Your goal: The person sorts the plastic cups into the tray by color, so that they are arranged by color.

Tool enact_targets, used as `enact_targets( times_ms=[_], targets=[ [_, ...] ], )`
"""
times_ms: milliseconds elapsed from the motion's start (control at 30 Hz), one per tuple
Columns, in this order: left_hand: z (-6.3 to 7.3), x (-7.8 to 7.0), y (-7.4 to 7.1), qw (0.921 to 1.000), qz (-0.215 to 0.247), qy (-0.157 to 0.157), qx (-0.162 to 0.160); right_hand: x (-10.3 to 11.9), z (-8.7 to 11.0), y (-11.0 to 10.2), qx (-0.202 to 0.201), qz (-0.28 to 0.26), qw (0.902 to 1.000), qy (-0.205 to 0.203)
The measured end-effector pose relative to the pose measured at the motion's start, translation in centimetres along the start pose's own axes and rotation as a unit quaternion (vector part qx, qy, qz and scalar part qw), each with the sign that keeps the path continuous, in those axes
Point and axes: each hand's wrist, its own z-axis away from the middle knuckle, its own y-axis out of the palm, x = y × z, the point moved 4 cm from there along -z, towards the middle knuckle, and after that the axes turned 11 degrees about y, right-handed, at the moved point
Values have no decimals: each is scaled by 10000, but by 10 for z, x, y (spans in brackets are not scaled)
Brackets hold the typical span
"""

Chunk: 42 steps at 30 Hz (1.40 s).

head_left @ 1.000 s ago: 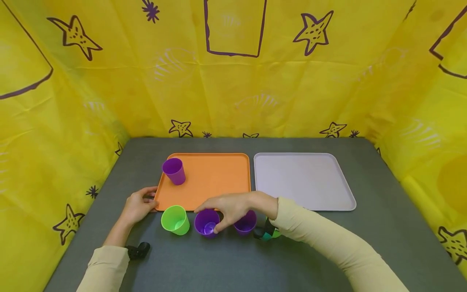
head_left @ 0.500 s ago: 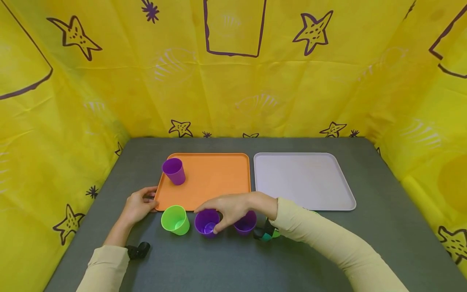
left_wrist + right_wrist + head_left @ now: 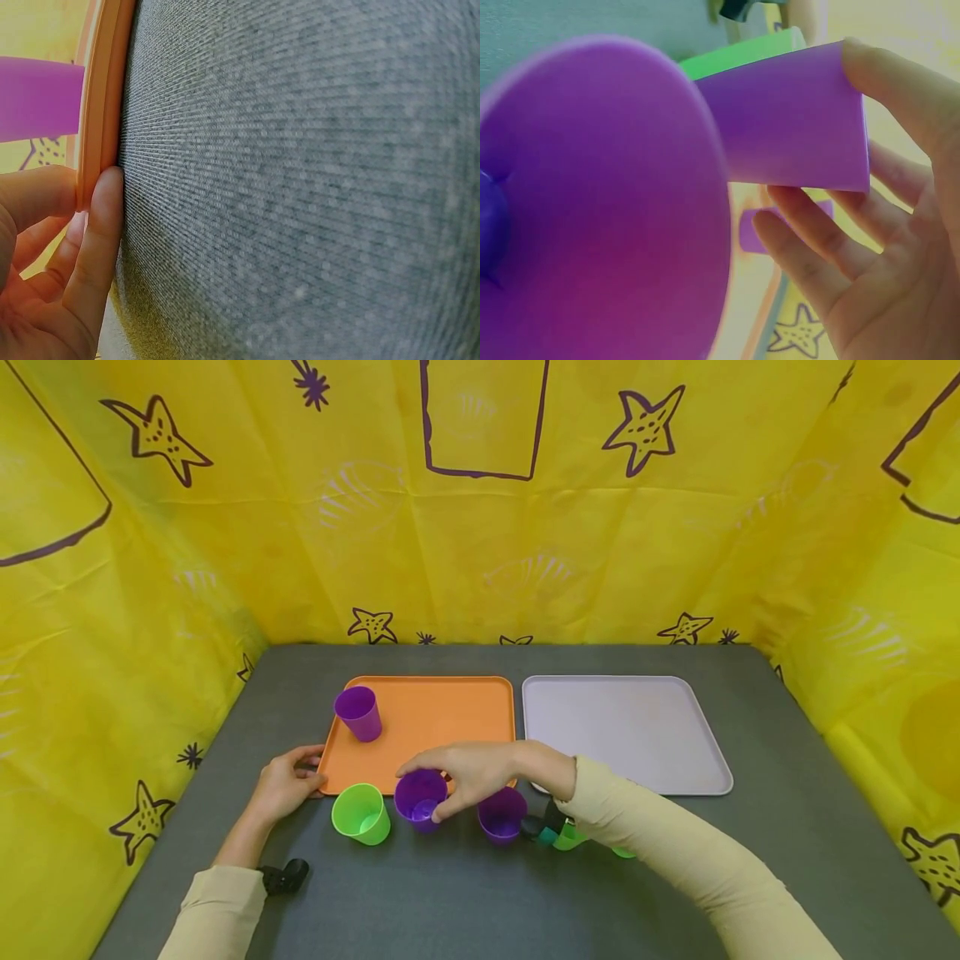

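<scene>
My right hand (image 3: pixel 476 770) grips a purple cup (image 3: pixel 414 787) by its rim, thumb on the near side and fingers at the far side. In the right wrist view, the held cup (image 3: pixel 787 124) sits between thumb and fingers, a larger-looking purple cup (image 3: pixel 615 195) close in front. My left hand (image 3: pixel 285 783) pinches the near left corner of the orange tray (image 3: pixel 442 714); the left wrist view has thumb and finger on the tray's rim (image 3: pixel 105 97). Another purple cup (image 3: pixel 360 717) stands on that tray. A green cup (image 3: pixel 362 814) stands left of the held one.
Right of the held cup stands another purple cup (image 3: pixel 501 817). Green cups (image 3: pixel 570 837) beyond it are partly hidden by the right forearm and its wrist camera. A pale grey tray (image 3: pixel 622 727) lies beside the orange one. Yellow patterned cloth (image 3: pixel 480 560) surrounds the dark table (image 3: pixel 420 910).
My right hand has moved slightly up and away with the purple cup, toward the orange tray's front edge. More of the green cups shows. My left hand stays at the tray.
</scene>
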Motion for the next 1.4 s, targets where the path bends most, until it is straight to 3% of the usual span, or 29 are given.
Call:
enact_targets(
  times_ms=[633, 1400],
  targets=[
    [-1, -2, 1, 10000, -31, -23, 34, -13, -14, -31, -625, -321, 9971, 308],
    [1, -2, 0, 10000, 38, 38, 21, -47, -50, -45, -1019, -713, 9837, 1302]
  ],
)
